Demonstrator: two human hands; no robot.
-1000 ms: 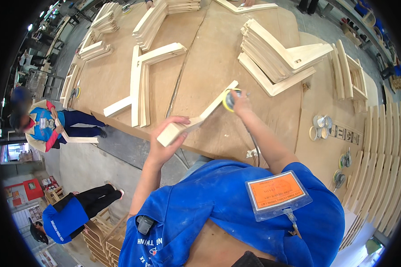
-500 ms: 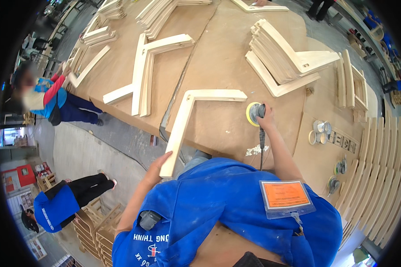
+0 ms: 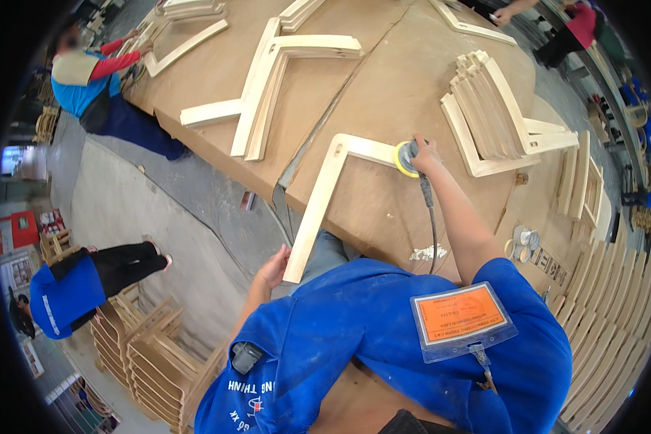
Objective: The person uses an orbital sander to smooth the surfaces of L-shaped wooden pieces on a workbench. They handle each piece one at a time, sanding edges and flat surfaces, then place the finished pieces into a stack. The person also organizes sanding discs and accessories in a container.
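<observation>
An L-shaped pale wooden frame piece lies partly on the brown-covered table, its long leg reaching over the edge toward my body. My left hand grips the near end of that leg from its left side; some fingers are hidden under the wood. In my right hand is a corded orbital sander. Its round yellow-edged pad is at the right end of the piece's short leg and covers the tip. The cord runs down from the sander toward my shirt.
Stacks of similar angled pieces stand at the right and left of the table. Curved wooden slats fill the right side. One co-worker handles pieces at the far left; another person stands near stacked wooden frames.
The sander has moved from beside the short leg onto its right end. My left thumb has slid off the wood's top face to its side. The whole view has shifted.
</observation>
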